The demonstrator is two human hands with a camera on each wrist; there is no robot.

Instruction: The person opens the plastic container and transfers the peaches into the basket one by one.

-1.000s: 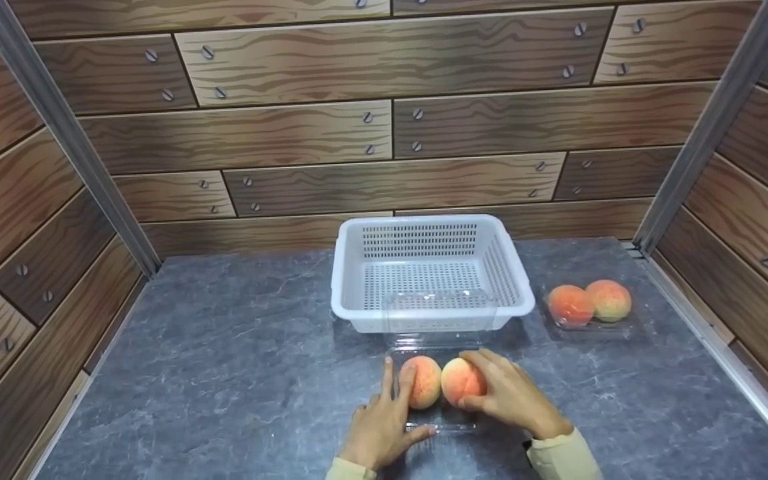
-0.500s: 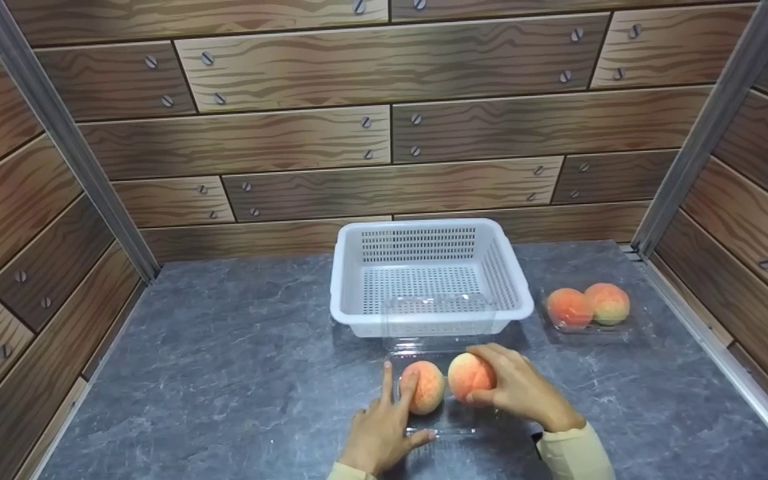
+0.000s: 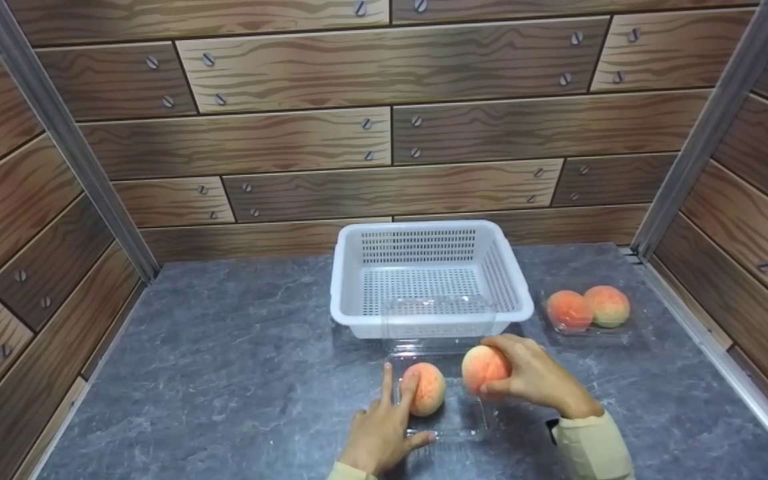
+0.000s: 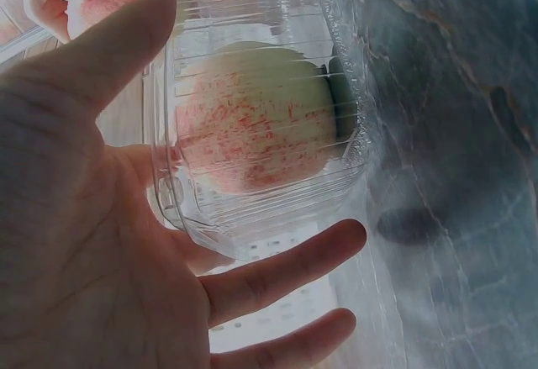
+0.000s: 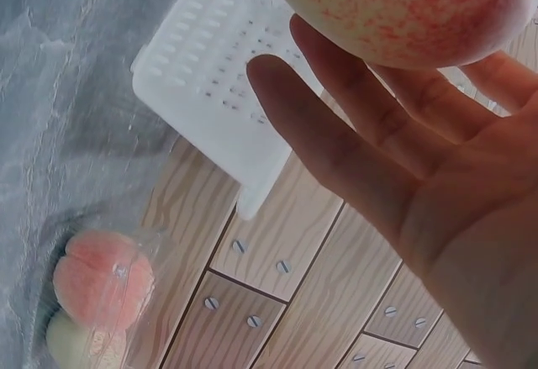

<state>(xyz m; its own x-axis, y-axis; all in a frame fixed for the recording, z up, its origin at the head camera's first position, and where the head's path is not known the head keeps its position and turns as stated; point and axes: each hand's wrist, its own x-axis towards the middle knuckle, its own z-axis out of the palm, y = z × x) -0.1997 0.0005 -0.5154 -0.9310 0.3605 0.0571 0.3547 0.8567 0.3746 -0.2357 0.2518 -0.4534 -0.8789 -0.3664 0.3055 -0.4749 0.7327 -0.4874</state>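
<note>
My right hand holds a peach between thumb and fingers, above the right side of a clear plastic clamshell. The clamshell lies with its lid raised against the basket front. A second peach sits in its left half. My left hand has its fingers spread at the clamshell's left side; one finger touches that peach and the thumb rests by the near rim. Through the clear wall, the left wrist view shows the seated peach. In the right wrist view, the held peach is cut off.
Behind the clamshell stands a white perforated basket. Two more peaches sit in another clear container at the right, near the table's edge. Wood-patterned walls enclose the grey marbled table.
My right hand has lifted its peach and carried it to the right, away from the other peach. The left hand has stayed in place on the clamshell.
</note>
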